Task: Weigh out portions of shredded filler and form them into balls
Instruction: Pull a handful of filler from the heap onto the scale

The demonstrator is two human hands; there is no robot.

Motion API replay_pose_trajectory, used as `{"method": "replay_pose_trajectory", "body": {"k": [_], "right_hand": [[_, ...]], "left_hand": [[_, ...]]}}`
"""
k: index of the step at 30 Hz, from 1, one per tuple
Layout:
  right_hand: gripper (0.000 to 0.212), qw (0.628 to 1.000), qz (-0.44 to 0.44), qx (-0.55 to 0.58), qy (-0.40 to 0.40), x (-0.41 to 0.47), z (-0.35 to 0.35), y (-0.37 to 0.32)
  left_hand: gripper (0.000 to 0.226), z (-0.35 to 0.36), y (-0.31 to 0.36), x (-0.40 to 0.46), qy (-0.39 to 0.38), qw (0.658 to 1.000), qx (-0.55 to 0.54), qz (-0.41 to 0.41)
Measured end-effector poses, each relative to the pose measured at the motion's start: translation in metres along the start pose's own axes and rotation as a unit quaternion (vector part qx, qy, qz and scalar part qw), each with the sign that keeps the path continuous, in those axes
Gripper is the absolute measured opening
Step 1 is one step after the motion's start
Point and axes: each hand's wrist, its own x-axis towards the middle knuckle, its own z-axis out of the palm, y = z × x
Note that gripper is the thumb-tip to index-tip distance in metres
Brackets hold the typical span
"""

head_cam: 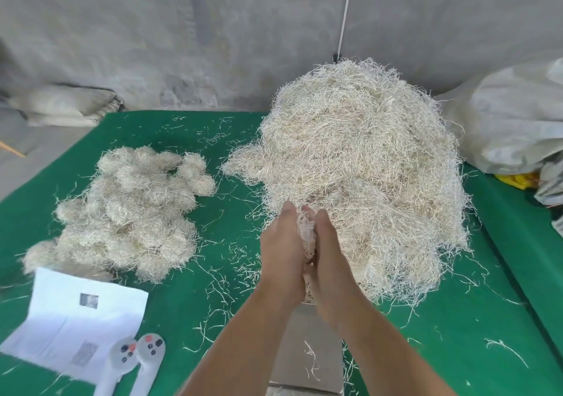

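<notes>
A big heap of pale shredded filler (362,164) lies on the right half of the green table (231,298). Several formed filler balls (128,213) are piled at the left. My left hand (285,254) and my right hand (330,261) face each other, palms together, and press a small wad of filler (307,234) between them, just in front of the heap. Their fingers look mostly straight. Below my wrists a grey scale platform (307,353) shows, partly hidden by my forearms, with a few strands on it.
A white paper sheet (73,322) lies at the front left, with two white remote-like controllers (137,362) beside it. A large plastic bag (511,124) sits at the right edge. Loose strands litter the cloth. A concrete wall stands behind the table.
</notes>
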Motion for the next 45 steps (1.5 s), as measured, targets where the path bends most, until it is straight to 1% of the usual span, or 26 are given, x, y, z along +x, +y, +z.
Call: {"method": "replay_pose_trajectory", "body": {"k": [1,3,4,5,6,8,9,10,12,14,17,18,20,21,23,26,29,31,33,35,37,39,40,42,43,45], "right_hand": [[0.053,0.998,0.02,0.061,0.005,-0.001,0.003,0.0],[0.043,0.993,0.042,0.083,0.077,0.004,0.007,0.001],[0.037,0.986,0.059,0.1,0.121,0.007,0.007,0.002],[0.031,0.979,0.062,0.12,0.15,0.01,0.005,0.002],[0.025,0.975,0.052,0.131,0.17,0.012,0.001,0.002],[0.019,0.974,0.026,0.116,0.194,0.017,-0.008,0.003],[0.025,0.974,0.01,0.102,0.204,0.018,-0.011,0.004],[0.034,0.974,-0.013,0.079,0.211,0.018,-0.013,0.006],[0.051,0.976,-0.057,0.003,0.212,0.019,-0.011,0.005],[0.058,0.978,-0.077,-0.037,0.19,0.024,-0.013,0.009],[0.061,0.979,-0.076,-0.077,0.172,0.032,-0.02,0.024],[0.056,0.976,-0.08,-0.104,0.174,0.033,-0.022,0.03],[0.041,0.968,-0.091,-0.167,0.165,0.034,-0.026,0.04],[0.042,0.966,-0.086,-0.189,0.155,0.036,-0.027,0.042],[0.057,0.962,-0.067,-0.226,0.14,0.041,-0.03,0.044],[0.083,0.944,-0.042,-0.312,0.097,0.048,-0.031,0.05],[0.078,0.962,0.003,-0.272,0.029,0.049,-0.032,0.062],[0.071,0.962,0.019,-0.272,0.007,0.048,-0.039,0.073],[0.072,0.955,0.028,-0.295,-0.013,0.047,-0.049,0.085],[0.075,0.942,0.034,-0.33,-0.041,0.048,-0.057,0.097],[0.077,0.935,0.043,-0.348,-0.059,0.052,-0.06,0.105],[0.085,0.936,0.048,-0.342,-0.063,0.058,-0.061,0.11],[0.087,0.939,0.049,-0.336,-0.061,0.061,-0.061,0.11],[0.088,0.94,0.049,-0.332,-0.054,0.068,-0.063,0.111],[0.085,0.939,0.048,-0.338,-0.049,0.072,-0.065,0.112],[0.071,0.931,0.04,-0.36,-0.031,0.078,-0.074,0.117]], "left_hand": [[0.033,0.001,-0.001,0.0,-0.003,0.995,0.078,0.065],[0.02,0.002,-0.013,-0.002,-0.024,0.963,0.204,0.174],[0.01,0.002,-0.02,-0.004,-0.022,0.953,0.241,0.18],[0.016,0.001,-0.024,-0.004,-0.009,0.949,0.268,0.166],[0.023,0.0,-0.027,-0.006,-0.015,0.963,0.236,0.127],[0.027,-0.001,-0.026,-0.008,-0.067,0.995,0.055,0.045],[0.025,0.0,-0.025,-0.009,-0.093,0.995,-0.029,0.006],[0.028,0.001,-0.024,-0.011,-0.1,0.992,-0.066,-0.026],[0.051,0.005,-0.027,-0.015,-0.092,0.995,-0.02,-0.034],[0.064,0.012,-0.032,-0.02,-0.066,0.997,0.022,-0.025],[0.085,0.014,-0.029,-0.024,-0.073,0.994,-0.025,-0.08],[0.085,0.011,-0.029,-0.022,-0.083,0.991,-0.028,-0.102],[0.068,0.004,-0.027,-0.015,-0.101,0.986,-0.02,-0.128],[0.059,0.0,-0.027,-0.011,-0.114,0.984,-0.018,-0.135],[0.047,-0.01,-0.034,0.003,-0.106,0.991,0.028,-0.082],[0.044,-0.025,-0.043,0.026,-0.062,0.99,0.129,0.019],[0.02,-0.054,-0.044,0.056,-0.015,0.971,0.235,0.049],[0.03,-0.079,-0.039,0.08,0.002,0.944,0.323,0.058],[0.044,-0.111,-0.026,0.108,0.053,0.898,0.431,0.07],[0.053,-0.147,0.0,0.131,0.094,0.836,0.531,0.104],[0.063,-0.179,0.036,0.149,0.13,0.756,0.625,0.145],[0.082,-0.206,0.074,0.163,0.163,0.677,0.705,0.134],[0.091,-0.217,0.09,0.169,0.167,0.652,0.733,0.103],[0.099,-0.233,0.114,0.178,0.151,0.624,0.766,0.029],[0.095,-0.237,0.12,0.182,0.138,0.609,0.781,-0.001],[0.081,-0.237,0.123,0.184,0.116,0.592,0.797,-0.012]]}}
